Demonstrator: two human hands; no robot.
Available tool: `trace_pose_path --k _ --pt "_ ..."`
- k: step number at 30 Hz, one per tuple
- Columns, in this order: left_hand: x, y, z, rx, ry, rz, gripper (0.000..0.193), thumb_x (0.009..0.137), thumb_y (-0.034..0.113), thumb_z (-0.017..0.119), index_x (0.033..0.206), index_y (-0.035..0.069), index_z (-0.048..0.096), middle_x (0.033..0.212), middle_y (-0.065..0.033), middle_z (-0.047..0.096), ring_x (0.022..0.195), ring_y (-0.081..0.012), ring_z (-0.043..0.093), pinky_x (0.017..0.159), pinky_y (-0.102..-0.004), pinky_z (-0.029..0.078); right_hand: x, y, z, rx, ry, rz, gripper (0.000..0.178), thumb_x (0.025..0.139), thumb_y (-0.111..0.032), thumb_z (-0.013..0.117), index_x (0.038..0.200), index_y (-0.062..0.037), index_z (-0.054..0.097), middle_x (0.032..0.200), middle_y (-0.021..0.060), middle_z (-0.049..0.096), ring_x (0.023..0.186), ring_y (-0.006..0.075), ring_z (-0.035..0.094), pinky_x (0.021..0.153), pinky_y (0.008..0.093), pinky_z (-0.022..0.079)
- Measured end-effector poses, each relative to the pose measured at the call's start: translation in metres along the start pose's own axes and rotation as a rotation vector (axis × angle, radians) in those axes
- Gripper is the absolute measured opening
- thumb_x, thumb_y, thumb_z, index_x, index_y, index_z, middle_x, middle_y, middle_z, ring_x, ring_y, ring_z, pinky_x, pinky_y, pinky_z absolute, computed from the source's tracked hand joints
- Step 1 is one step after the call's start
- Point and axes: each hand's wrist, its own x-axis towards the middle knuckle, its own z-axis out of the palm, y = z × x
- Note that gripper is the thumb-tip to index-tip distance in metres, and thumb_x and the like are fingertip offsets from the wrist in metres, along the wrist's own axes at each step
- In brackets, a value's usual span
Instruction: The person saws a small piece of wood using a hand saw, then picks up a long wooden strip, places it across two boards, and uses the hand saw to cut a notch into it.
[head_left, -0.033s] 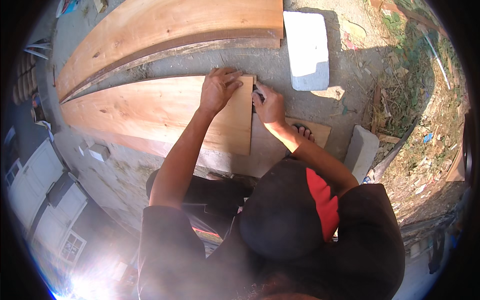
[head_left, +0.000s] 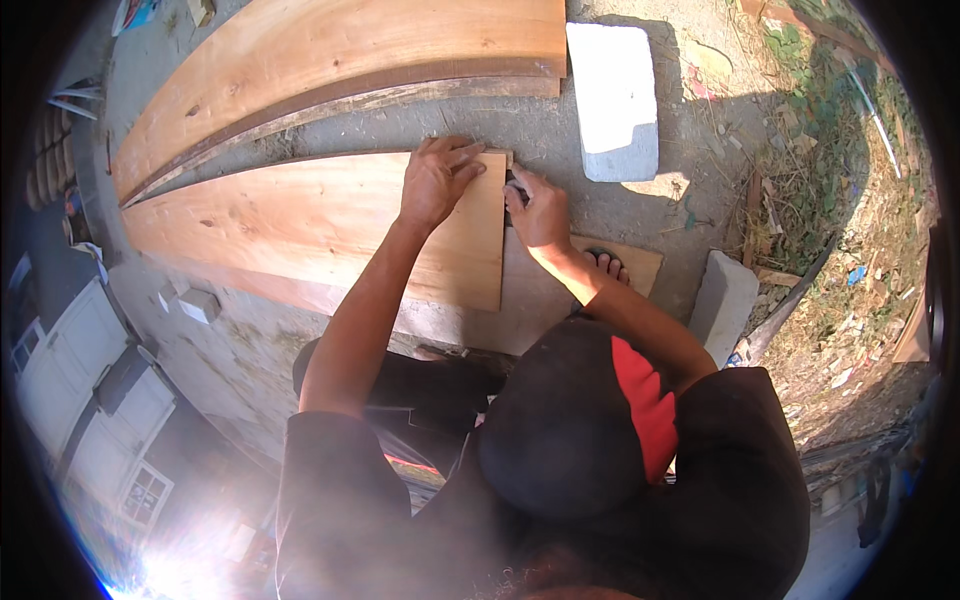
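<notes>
A long pale-brown wooden board (head_left: 300, 205) lies in front of me, its squared end to the right. My left hand (head_left: 436, 185) bears on this board near its far right corner, fingers bent at the far edge and thumb on the face. Just beyond the squared end, my right hand (head_left: 540, 212) is closed with thumb and fingers pinched together by the corner. A small dark thing (head_left: 515, 190) shows between those fingers, mostly hidden, and its kind cannot be made out. Under the board, another flat sheet (head_left: 525, 275) sticks out toward me.
A second long board (head_left: 390, 40) lies farther off, raised on a timber edge. White blocks stand at the far right (head_left: 615, 100) and near right (head_left: 724, 300). My foot (head_left: 607, 266) rests by a wood piece (head_left: 640, 270). Dry grass and scraps (head_left: 830, 160) cover the right side.
</notes>
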Motion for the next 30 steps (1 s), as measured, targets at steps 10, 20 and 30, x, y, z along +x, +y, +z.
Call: trace_pose_path --k 10,20,30 --pt "0.000 0.002 0.010 -0.019 0.148 0.017 0.024 0.087 0.020 0.075 0.107 0.007 0.079 0.109 -0.0124 0.074 0.102 -0.0336 0.064 0.093 -0.0423 0.050 -0.002 0.007 0.004 -0.020 -0.008 -0.030 0.041 0.085 -0.009 0.073 0.123 0.0035 0.067 0.092 0.0228 0.071 0.080 0.0357 0.071 0.071 0.0417 0.056" --pt "0.001 -0.002 0.008 -0.045 0.113 0.000 0.024 0.089 0.025 0.074 0.106 0.009 0.079 0.110 -0.0126 0.074 0.103 -0.0341 0.065 0.097 -0.0433 0.048 -0.011 -0.003 0.015 0.111 -0.003 0.197 0.068 0.083 -0.010 0.079 0.145 -0.0029 0.052 0.084 0.0155 0.075 0.072 0.0202 0.073 0.069 0.0328 0.057" --pt "0.001 0.005 0.003 -0.068 0.090 -0.017 0.024 0.089 0.025 0.074 0.106 0.009 0.080 0.110 -0.0129 0.074 0.105 -0.0351 0.065 0.098 -0.0428 0.048 -0.011 0.015 0.017 0.180 -0.057 0.125 0.069 0.085 -0.014 0.076 0.148 -0.0088 0.050 0.089 0.0180 0.073 0.076 0.0281 0.071 0.075 0.0367 0.055"
